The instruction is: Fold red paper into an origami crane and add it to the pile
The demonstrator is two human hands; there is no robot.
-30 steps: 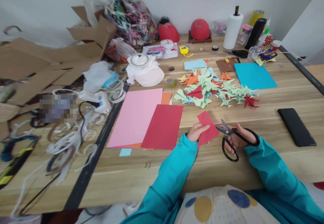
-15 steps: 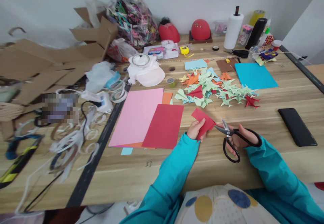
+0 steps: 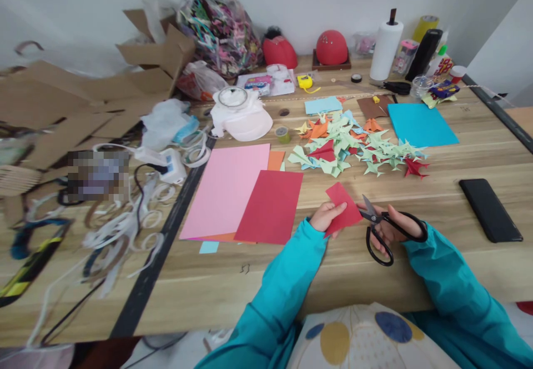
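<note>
My left hand [image 3: 327, 217] pinches a small piece of red paper [image 3: 346, 213] above the table, thumb on top. Black-handled scissors [image 3: 376, 220] are in my right hand [image 3: 397, 226], their blades parted and pointing left at the paper's right edge. Whether the blades touch the paper I cannot tell. Just beyond my hands lies a pile of folded paper shapes [image 3: 339, 141] in pale green, orange, red and blue. Left of my left hand, a red sheet [image 3: 272, 205] overlaps a pink sheet [image 3: 229, 188], with orange and light blue paper showing underneath.
A black phone [image 3: 490, 209] lies at the right. Blue paper [image 3: 422, 124], a tape roll [image 3: 282, 134] and a white cap [image 3: 245, 121] sit farther back. Tangled cables [image 3: 120, 224] and an opened cardboard box [image 3: 154, 74] crowd the left. A paper-towel roll [image 3: 386, 51] stands at the back.
The red paper has turned in my left hand and shifted slightly right and down. The scissor blades have opened a little wider at its edge.
</note>
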